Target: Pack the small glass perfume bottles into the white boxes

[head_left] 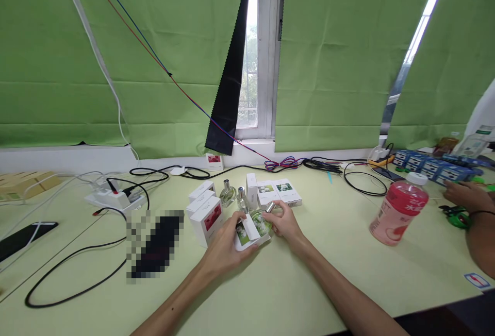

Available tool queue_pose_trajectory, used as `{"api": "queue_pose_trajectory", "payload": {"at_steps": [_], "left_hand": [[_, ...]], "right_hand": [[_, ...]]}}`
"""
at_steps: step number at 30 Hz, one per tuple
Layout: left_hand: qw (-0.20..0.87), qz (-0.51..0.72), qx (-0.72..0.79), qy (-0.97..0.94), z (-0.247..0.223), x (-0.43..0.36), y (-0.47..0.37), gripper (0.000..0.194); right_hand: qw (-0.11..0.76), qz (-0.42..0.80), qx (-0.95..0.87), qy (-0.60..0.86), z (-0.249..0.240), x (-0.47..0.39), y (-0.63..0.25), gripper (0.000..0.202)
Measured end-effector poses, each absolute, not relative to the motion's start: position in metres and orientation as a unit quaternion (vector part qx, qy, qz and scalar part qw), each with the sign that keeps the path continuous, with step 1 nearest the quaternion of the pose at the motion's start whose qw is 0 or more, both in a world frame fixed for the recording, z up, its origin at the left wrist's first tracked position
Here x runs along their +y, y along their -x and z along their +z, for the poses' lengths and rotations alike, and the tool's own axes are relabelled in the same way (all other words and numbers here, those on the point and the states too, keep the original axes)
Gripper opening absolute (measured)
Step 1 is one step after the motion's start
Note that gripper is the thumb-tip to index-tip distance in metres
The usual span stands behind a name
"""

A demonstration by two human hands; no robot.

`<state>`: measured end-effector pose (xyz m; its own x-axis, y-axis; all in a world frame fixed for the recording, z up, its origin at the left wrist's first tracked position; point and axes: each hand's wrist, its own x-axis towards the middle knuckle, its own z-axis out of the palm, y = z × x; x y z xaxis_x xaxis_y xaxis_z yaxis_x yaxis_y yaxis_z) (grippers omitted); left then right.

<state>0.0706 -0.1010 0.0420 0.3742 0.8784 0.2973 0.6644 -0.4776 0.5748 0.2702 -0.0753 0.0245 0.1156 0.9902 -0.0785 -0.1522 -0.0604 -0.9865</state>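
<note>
My left hand [228, 240] is closed around a small white box [242, 246] with a picture of white flowers, its end flap raised. Between the fingers of my right hand [286, 225] is a round glass perfume bottle [261, 222] with a silver cap, tilted against the box's opening. Behind my hands stand two more perfume bottles, one round [228, 195] and one partly hidden [242, 202]. White boxes with a red picture [209, 220] stand left of my left hand. Flower-picture boxes [286, 191] lie behind my right hand, beside an upright white box [251, 191].
A pink drink bottle [400, 210] stands at the right. Another person's hand [467, 196] rests near blue boxes [436, 166]. Black cables [77, 248] and a power strip [114, 199] lie at the left, near a phone [27, 238]. A pixelated dark patch [158, 243] hides something.
</note>
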Motion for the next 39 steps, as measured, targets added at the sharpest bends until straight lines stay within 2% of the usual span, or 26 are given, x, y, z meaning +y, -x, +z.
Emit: {"api": "queue_pose_trajectory", "payload": {"at_steps": [8, 20, 33, 39], "left_hand": [[0.197, 0.306, 0.478, -0.799, 0.037, -0.098, -0.068, 0.055], [0.204, 0.300, 0.498, -0.788, 0.039, -0.101, -0.070, 0.053], [0.195, 0.308, 0.490, -0.792, 0.045, -0.105, -0.071, 0.054], [0.199, 0.321, 0.488, -0.787, 0.048, -0.107, -0.073, 0.053]], "right_hand": [[0.521, 0.541, -0.423, 0.506, 0.020, -0.076, -0.270, 0.065], [0.507, 0.544, -0.456, 0.489, 0.016, -0.075, -0.269, 0.057], [0.531, 0.570, -0.425, 0.460, 0.018, -0.073, -0.268, 0.042], [0.532, 0.583, -0.419, 0.449, 0.012, -0.070, -0.270, 0.044]]}}
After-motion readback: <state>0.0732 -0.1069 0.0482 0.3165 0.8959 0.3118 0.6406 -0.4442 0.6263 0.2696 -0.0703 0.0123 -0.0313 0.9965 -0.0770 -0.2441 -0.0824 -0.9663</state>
